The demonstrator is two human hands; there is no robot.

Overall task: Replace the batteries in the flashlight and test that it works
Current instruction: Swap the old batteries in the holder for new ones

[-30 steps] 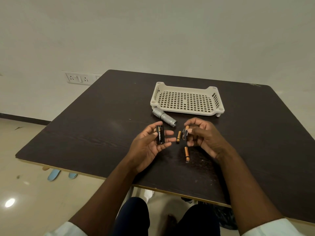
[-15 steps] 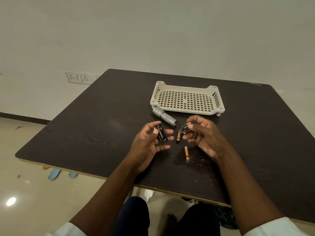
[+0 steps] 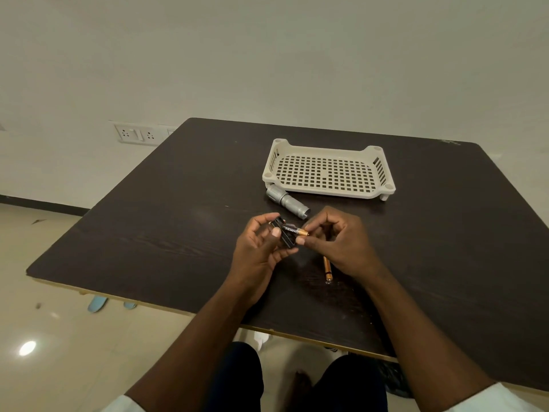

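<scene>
Two hands meet: my left hand (image 3: 258, 248) grips the black battery holder (image 3: 284, 235), my right hand (image 3: 338, 242) pinches a battery (image 3: 297, 231) against it.

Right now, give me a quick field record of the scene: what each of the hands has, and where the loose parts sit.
left hand: holds black battery holder
right hand: pinches battery, its black end at the holder, its copper end at the fingertips
loose battery: lies on table, partly under the right hand
flashlight body: lies on table near the tray's front left corner, apart from both hands
tray: nothing in it
</scene>
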